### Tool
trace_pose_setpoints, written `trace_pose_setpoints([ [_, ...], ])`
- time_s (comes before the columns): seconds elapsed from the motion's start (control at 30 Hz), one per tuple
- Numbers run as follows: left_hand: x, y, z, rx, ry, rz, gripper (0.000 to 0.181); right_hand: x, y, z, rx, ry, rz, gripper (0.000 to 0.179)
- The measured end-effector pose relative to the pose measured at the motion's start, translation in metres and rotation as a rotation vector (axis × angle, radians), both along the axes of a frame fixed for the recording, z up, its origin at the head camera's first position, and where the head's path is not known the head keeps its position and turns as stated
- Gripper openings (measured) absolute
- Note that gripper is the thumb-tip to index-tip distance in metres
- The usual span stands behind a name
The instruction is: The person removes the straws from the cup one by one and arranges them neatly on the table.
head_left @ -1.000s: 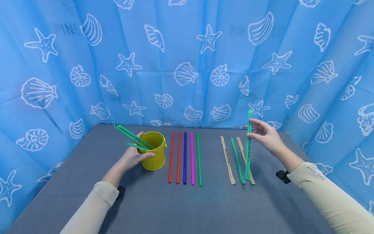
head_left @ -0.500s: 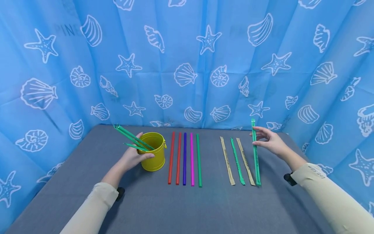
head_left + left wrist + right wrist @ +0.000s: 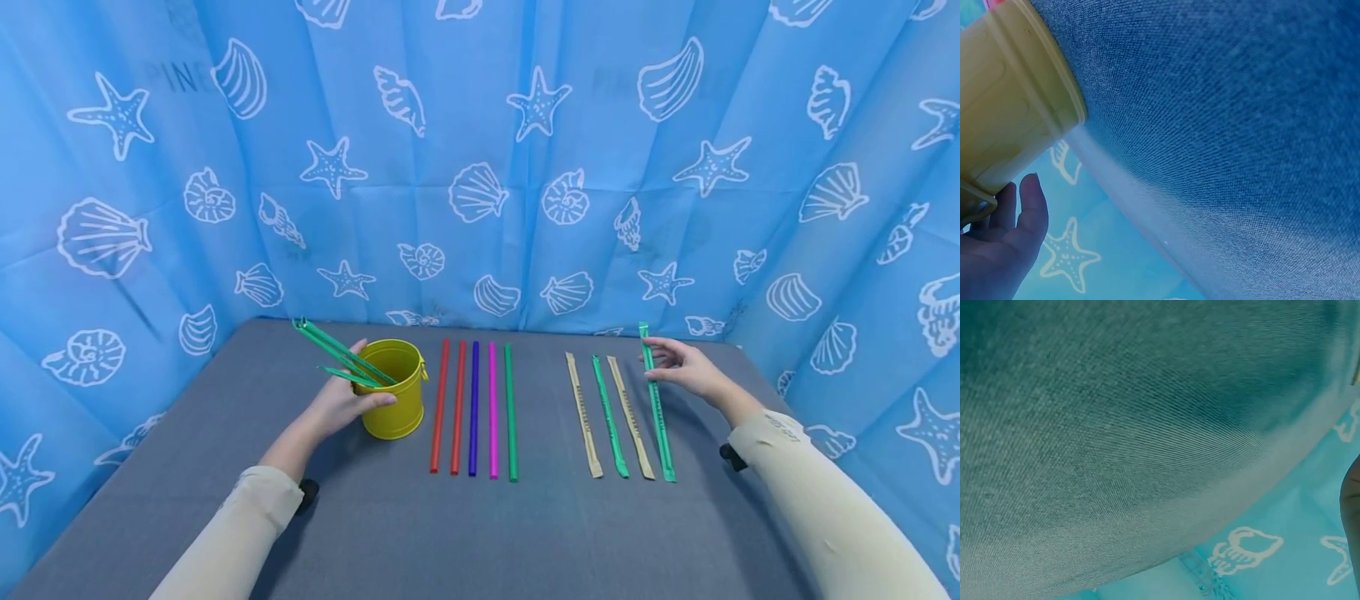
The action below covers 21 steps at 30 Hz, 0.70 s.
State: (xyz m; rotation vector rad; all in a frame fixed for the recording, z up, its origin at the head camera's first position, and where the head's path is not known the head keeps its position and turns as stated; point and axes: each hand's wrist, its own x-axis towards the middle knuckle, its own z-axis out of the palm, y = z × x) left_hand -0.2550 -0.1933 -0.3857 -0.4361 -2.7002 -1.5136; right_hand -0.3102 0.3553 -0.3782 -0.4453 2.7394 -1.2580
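In the head view my left hand (image 3: pixel 341 402) grips the yellow bucket (image 3: pixel 397 408), thumb along its near side and fingers behind it. Several green paper-wrapped straws (image 3: pixel 337 346) lean out over the bucket's left rim. My right hand (image 3: pixel 686 367) pinches a green wrapped straw (image 3: pixel 657 417) near its top end. That straw slants at the right end of a row, its lower end at the tabletop. Left of it lie a beige wrapped straw (image 3: pixel 630 417), a green one (image 3: pixel 611 417) and another beige one (image 3: pixel 583 417). The left wrist view shows the bucket (image 3: pixel 1010 94) close up.
Left of the wrapped row lie several bare straws: two red ones (image 3: pixel 440 408), a blue one (image 3: pixel 474 408), a magenta one (image 3: pixel 492 408) and a green one (image 3: pixel 511 412). A grey cloth covers the table (image 3: pixel 480 542). A blue shell-patterned curtain (image 3: pixel 480 242) hangs behind it.
My right hand has brought the green wrapped straw rightward and down, from over the right beige straw to a place beside it. The left hand and bucket stay put.
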Motion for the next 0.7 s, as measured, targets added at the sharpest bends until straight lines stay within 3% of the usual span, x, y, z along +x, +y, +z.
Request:
trace_pose_setpoints([
  [0.47,0.000,-0.004,-0.004,-0.031,0.011,-0.015,0.100,-0.010,0.005,-0.020,0.138,-0.098,0.037,0.068],
  [0.7,-0.001,-0.003,-0.002,-0.023,0.016,-0.014,0.100,-0.012,0.006,-0.022,0.224,-0.055,0.047,0.064],
])
